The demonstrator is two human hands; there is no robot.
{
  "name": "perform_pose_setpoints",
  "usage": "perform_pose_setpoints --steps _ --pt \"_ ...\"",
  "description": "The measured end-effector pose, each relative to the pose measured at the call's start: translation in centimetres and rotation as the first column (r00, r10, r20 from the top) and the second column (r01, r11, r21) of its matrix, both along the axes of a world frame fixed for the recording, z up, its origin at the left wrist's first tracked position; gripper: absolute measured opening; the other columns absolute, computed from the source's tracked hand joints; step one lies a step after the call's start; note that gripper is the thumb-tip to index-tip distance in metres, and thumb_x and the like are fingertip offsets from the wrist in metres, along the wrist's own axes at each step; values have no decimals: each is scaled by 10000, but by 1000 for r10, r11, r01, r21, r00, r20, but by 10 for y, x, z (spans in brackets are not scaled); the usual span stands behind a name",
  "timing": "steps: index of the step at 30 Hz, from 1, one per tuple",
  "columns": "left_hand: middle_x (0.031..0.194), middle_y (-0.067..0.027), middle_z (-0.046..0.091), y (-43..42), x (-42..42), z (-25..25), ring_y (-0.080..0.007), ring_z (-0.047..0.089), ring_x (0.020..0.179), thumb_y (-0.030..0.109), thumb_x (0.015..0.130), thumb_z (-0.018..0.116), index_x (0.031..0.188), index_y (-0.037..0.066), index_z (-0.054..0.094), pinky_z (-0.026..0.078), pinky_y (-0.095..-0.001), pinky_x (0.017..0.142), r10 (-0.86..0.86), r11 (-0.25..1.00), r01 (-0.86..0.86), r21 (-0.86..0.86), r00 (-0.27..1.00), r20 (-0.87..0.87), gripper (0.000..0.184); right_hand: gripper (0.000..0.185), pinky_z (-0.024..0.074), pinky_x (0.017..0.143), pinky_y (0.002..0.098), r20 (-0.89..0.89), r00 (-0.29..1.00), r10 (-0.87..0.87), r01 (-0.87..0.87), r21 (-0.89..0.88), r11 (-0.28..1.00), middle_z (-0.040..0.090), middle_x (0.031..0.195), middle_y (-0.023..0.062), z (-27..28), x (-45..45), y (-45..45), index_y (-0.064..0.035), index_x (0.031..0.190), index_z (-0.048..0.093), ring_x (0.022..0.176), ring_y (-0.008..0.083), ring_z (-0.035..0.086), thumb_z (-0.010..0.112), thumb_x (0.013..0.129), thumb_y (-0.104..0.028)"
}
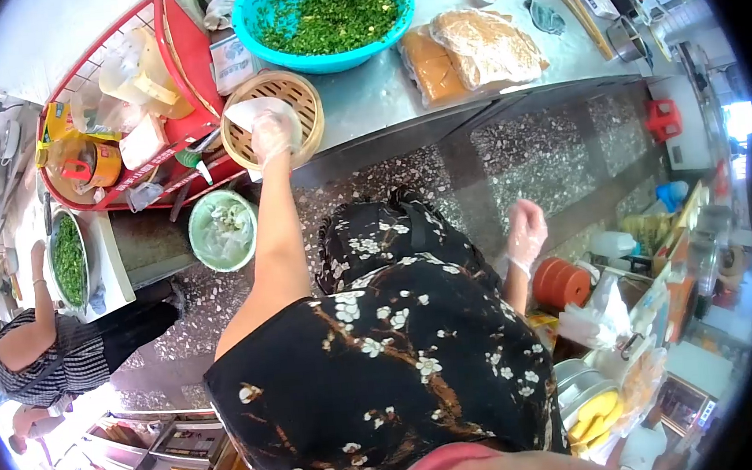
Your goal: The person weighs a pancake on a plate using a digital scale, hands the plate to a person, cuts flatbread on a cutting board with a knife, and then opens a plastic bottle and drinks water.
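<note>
My left hand (274, 139), in a clear plastic glove, reaches into a round bamboo steamer (316, 125) at the counter's front edge. Its fingers are closed on a sheet of white paper (245, 114) that lies partly over the slatted base. My right hand (527, 230), also gloved, hangs out to the right of my body with its fingers curled in and nothing visible in them. Behind the steamer stands a big turquoise basin (327, 60) of chopped greens (336, 13). Bagged brown slabs (476, 50) lie to the right of the basin.
A red rack (186, 60) with containers stands left of the steamer. Below it, a lined bucket (252, 236) sits on the speckled floor. A person (58, 348) works at far left by a tray of greens (69, 259). Orange-red round tubs (562, 282) are near my right hand.
</note>
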State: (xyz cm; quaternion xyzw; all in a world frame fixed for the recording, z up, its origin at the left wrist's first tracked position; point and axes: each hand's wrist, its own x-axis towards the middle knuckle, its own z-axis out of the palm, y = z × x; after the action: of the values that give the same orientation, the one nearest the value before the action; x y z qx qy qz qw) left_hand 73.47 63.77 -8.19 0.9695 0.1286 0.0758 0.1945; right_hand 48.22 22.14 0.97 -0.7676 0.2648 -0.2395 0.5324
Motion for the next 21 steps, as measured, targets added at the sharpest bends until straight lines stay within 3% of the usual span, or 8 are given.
perform_pose_setpoints --steps 2,6,8,10,15,17,18,21 --pt "1009 -202 619 7 6 7 -344 602 933 367 742 600 944 5 631 482 -396 819 8 995 -32 -95 970 -243 415 122 454 704 231 -29 999 19 -20 -28 999 603 840 42 0 14 7 3 941 599 753 102 549 506 863 2" --pt "968 -210 631 -15 -2 61 -335 610 931 317 724 595 904 -4 656 476 -400 830 187 963 -214 -164 968 -167 373 126 453 686 228 -68 994 90 -89 28 996 603 815 36 -5 33 19 -7 938 606 734 100 547 509 857 -3" --pt "957 -216 633 -11 11 46 -329 602 964 323 774 534 916 18 671 459 -394 852 166 974 -177 -138 982 -92 363 122 450 669 224 -166 968 186 -210 -139 968 604 800 30 12 44 36 -14 934 612 719 95 544 526 847 -14" --pt "954 -213 634 -8 26 47 -330 601 964 283 783 505 884 17 674 460 -394 848 62 992 -91 -86 953 -297 331 121 450 662 223 -168 963 211 -227 -78 971 609 800 30 10 49 42 -18 930 616 719 90 544 539 837 -22" --pt "905 -205 640 11 35 18 -333 623 879 272 777 483 861 16 678 464 -389 825 61 994 -79 -73 973 -221 333 118 452 672 231 -169 960 223 -245 -120 962 618 818 33 13 58 50 -15 927 618 743 87 545 547 833 -20" --pt "756 -168 660 24 24 30 -305 647 731 239 740 548 814 4 682 495 -372 754 -61 940 -31 -340 964 -257 281 117 450 677 232 -176 961 213 -229 -75 971 617 819 30 6 54 50 -14 926 618 746 86 542 549 832 -19" --pt "756 -168 660 30 22 18 -305 647 731 239 740 548 814 4 682 495 -372 754 -60 942 -33 -335 962 -266 281 116 448 683 230 -183 960 214 -229 -65 971 616 819 28 2 52 48 -13 924 618 750 84 539 550 831 -18" --pt "651 -103 655 35 5 4 -188 641 630 243 741 564 784 25 687 494 -304 662 125 607 -232 -760 972 -197 254 115 444 694 226 -211 952 223 -233 -25 972 613 817 25 -9 45 44 -11 922 617 756 79 532 548 830 -17"
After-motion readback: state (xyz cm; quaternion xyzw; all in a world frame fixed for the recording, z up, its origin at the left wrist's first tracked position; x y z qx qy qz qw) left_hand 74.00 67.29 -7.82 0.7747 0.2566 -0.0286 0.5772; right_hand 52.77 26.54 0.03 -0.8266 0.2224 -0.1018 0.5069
